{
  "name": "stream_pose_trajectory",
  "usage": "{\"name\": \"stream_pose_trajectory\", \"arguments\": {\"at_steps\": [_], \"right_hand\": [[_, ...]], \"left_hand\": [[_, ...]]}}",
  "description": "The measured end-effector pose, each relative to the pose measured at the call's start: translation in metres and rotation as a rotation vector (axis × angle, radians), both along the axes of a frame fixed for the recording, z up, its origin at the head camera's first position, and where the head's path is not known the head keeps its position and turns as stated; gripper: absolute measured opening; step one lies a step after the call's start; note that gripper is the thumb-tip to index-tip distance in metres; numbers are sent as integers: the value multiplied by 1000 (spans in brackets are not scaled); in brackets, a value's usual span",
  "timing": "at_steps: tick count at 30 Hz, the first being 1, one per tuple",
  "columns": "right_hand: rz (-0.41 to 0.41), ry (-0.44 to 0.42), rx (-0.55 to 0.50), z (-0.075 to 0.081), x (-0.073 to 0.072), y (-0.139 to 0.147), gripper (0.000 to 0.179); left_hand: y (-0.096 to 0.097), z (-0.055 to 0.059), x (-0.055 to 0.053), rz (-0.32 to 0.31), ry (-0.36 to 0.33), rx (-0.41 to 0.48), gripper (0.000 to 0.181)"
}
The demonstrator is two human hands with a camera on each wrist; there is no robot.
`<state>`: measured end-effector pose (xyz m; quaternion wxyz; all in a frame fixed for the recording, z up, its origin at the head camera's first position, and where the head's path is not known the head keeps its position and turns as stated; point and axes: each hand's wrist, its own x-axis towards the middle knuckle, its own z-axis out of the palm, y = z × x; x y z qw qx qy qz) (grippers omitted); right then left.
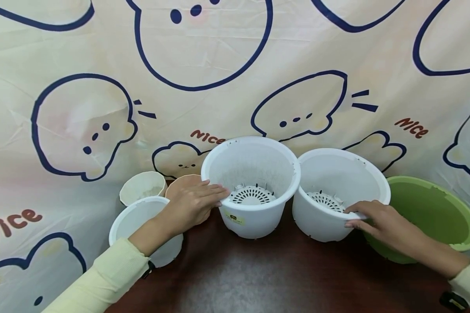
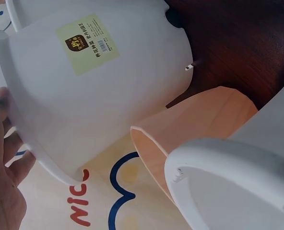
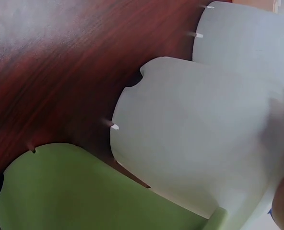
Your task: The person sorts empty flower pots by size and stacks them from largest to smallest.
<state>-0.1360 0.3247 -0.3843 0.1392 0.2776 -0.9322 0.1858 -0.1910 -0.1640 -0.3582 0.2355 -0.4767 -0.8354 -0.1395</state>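
Observation:
Near the middle of the head view, a large white plastic flower pot [image 1: 252, 221] stands upright, with a slotted bottom and a yellowish label. My left hand [image 1: 196, 200] touches its left front rim with fingers extended. In the left wrist view, those fingertips [image 2: 24, 165] lie at the rim. To its right is a second white flower pot [image 1: 317, 228], rim overlapping the first in this view. My right hand [image 1: 380, 219] pinches that pot's front right rim, thumb outside and fingers over the inner side. A green flower pot [image 1: 434, 213] stands behind the right forearm.
Left of the hands are a smaller white pot [image 1: 166, 250], partly covered by the left forearm, a cream pot [image 1: 141, 187] and a peach pot [image 1: 182, 184]. All stand on a dark wooden table [image 1: 258, 278]. A printed cloth [image 1: 203, 117] hangs right behind the row.

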Motion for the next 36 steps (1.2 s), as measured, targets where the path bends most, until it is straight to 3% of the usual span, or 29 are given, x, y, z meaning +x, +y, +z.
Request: {"name": "stream_pose_trajectory", "arguments": {"at_steps": [10,18,27,36], "right_hand": [[14,39,-72,1,-4,-8,26],[-100,98,-119,4,-13,-17,20],[-169,135,-146,9,-21,-23,17],[-168,144,-117,26,-28,-19,19]], "left_hand": [[-4,-2,-3,-38,42,23,40],[-5,-7,-6,-55,77,73,32],[-6,-6,-5,-28,46,54,34],[-4,-8,-6,-31,45,59,36]]}}
